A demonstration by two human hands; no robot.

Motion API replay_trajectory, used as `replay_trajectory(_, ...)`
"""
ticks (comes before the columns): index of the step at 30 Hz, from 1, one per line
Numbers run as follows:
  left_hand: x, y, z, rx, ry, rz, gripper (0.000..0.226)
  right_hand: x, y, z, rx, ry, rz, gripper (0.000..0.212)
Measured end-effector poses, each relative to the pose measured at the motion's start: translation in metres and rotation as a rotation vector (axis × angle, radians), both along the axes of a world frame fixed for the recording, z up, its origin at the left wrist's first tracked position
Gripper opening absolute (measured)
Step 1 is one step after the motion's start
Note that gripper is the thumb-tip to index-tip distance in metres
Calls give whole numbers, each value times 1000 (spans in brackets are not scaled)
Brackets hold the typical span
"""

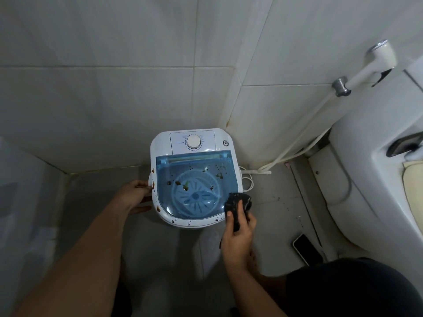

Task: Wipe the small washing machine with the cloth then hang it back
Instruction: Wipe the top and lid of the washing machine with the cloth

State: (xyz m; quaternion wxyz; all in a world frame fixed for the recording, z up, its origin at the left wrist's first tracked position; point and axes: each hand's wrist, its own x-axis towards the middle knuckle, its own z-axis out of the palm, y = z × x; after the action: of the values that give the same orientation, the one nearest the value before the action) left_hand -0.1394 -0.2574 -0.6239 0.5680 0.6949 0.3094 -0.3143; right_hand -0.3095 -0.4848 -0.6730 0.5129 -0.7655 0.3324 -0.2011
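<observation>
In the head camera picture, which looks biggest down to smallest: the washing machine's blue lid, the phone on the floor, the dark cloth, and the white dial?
1. blue lid
2. phone and dark cloth, which look about alike, so I won't rank them
3. white dial, clearly smallest

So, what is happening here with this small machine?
A person is cleaning a small washing machine on a bathroom floor. The left hand steadies its side, while the right hand presses a dark cloth on the near right corner of the blue lid. Brown spots still cover the lid and rim.
</observation>
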Motion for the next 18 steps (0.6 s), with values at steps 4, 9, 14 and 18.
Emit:
replay_trajectory(4, 1, 2, -1, -5, 3, -3, 24, -25, 21, -3, -158, 17, 84, 47)
replay_trajectory(9, 2, 3, -3, 4, -15, -47, 25, -43, 30, 2, -300, 25, 369, 49)
replay_trajectory(14, 1, 3, -3, 56, -70, -76, 22, -28, -21, 15, -262, 17, 216, 48)
replay_trajectory(18, 0, 3, -3, 66, -100, -80, 10, -7, -34, 12, -415, 104, 290, 53)
